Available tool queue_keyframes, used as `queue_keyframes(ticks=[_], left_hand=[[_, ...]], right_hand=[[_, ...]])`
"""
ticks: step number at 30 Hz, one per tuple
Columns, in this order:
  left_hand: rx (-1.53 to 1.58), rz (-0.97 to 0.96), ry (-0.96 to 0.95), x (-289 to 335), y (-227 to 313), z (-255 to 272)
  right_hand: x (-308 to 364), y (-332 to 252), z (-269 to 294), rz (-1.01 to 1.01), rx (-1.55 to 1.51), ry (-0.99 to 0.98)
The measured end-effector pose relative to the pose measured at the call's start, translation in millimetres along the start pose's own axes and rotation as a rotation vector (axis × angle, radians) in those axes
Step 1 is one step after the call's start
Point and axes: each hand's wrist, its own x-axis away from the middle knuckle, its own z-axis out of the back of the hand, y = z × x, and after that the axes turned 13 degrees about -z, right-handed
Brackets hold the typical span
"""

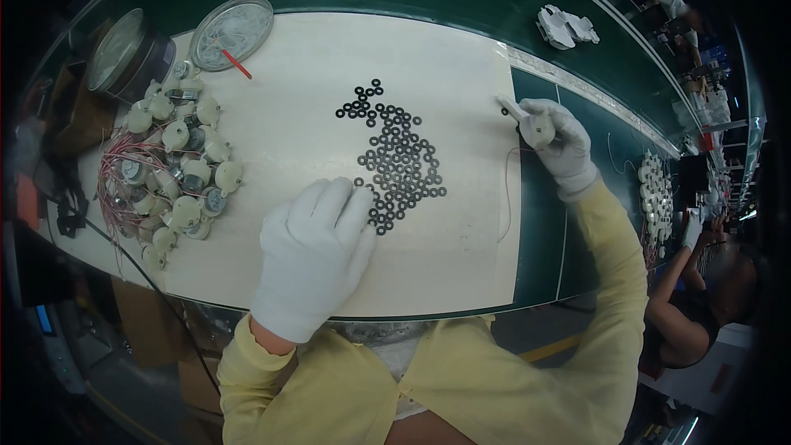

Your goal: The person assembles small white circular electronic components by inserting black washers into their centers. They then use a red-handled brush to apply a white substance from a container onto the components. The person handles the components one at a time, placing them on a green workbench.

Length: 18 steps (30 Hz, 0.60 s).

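Note:
Black rings, small and washer-like, lie in a loose patch on the white work sheet. My left hand, in a white glove, rests at the patch's near left edge. Its fingers are bent and pressed together among the rings; whatever lies between the fingertips is hidden. Off to the right, my gloved right hand grips a small motor with a round cream cap and a narrow arm pointing up and left. A dark ring shows by that arm. One thin reddish wire hangs from the motor onto the sheet.
Cream-capped motors with red wires are heaped at the left. Behind them stand a round tub and a shallow dish with a red stick. White parts lie far right; a co-worker sits beyond more parts.

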Motion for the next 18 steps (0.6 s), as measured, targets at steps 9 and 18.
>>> queue_keyframes(ticks=[9,18], left_hand=[[0.037,0.01,0.012,27.2,10.1,3.1],[0.088,0.003,0.016,37.1,11.1,-8.3]], right_hand=[[3.6,0.2,-79.9,-0.029,-0.156,-0.143],[23.1,-23.4,-132.5,-0.132,-0.714,-0.366]])
